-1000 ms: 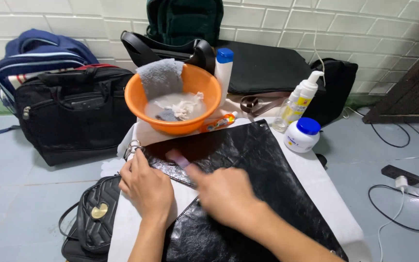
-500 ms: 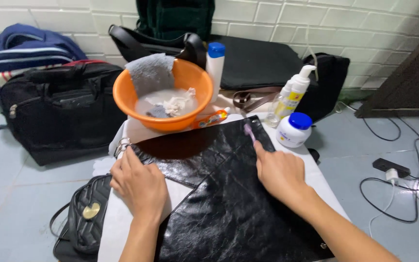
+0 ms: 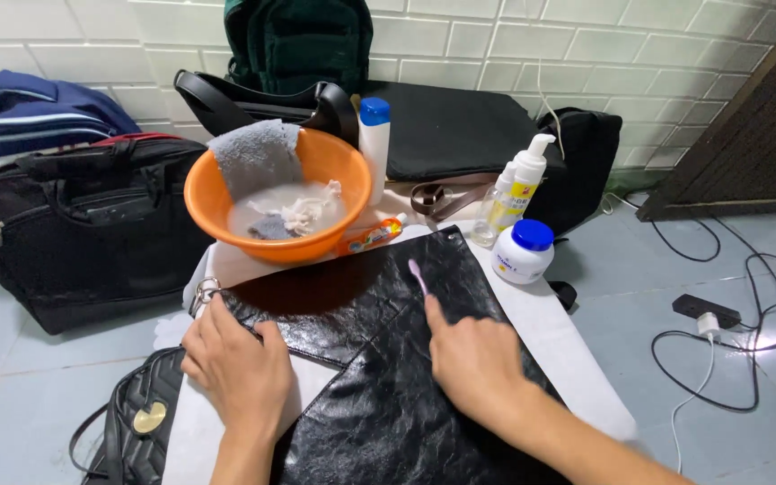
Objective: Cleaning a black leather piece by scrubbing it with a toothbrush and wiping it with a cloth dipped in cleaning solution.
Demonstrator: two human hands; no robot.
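Note:
A shiny black leather bag (image 3: 379,359) lies flat on a white sheet (image 3: 550,332). My left hand (image 3: 235,368) presses down on the bag's folded flap near its left edge. My right hand (image 3: 473,359) grips a pink toothbrush (image 3: 418,274) whose head rests on the leather near the bag's top. Just beyond the bag stands an orange basin (image 3: 280,193) with cloudy water, a rag and a grey cloth draped over its rim.
A blue-capped white jar (image 3: 523,251), a pump bottle (image 3: 518,193), a blue-capped white bottle (image 3: 374,135) and an orange tube (image 3: 370,238) stand by the basin. Black bags (image 3: 83,224) sit left and behind. A quilted black purse (image 3: 141,422) lies lower left. Cables (image 3: 720,332) run at right.
My right hand with the toothbrush moved from the bag's left part to its right edge, then back toward the upper middle. My left hand stayed pressed on the flap.

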